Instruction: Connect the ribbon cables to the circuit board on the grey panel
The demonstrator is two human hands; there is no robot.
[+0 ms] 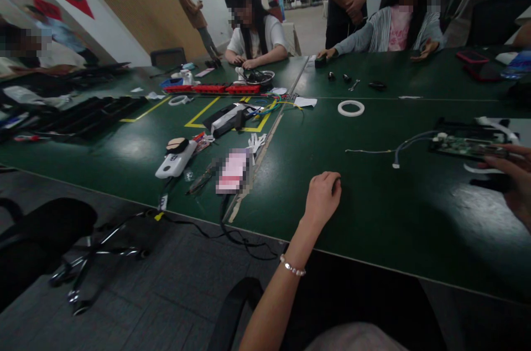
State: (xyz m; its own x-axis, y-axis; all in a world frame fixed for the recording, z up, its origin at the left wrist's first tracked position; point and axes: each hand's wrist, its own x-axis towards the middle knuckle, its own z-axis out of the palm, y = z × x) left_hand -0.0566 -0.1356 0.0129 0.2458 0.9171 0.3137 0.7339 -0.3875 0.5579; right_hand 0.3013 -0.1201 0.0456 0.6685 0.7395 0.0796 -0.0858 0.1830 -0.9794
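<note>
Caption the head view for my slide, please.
Left hand loosely curled over a green table, right hand at a circuit board with trailing wires.

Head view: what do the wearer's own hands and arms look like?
Left hand: no glove; the forearm has no visible sleeve and wears a bracelet of pale, round beads. Right hand: no glove visible; the frame edge cuts it off, hiding any sleeve.

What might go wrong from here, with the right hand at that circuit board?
The wires trailing from the circuit board could snag or be tugged if the right hand shifts it. That hand is cut off by the picture's edge, so a poor grip might go unnoticed. The black cable hanging over the table edge could also get caught.
</note>
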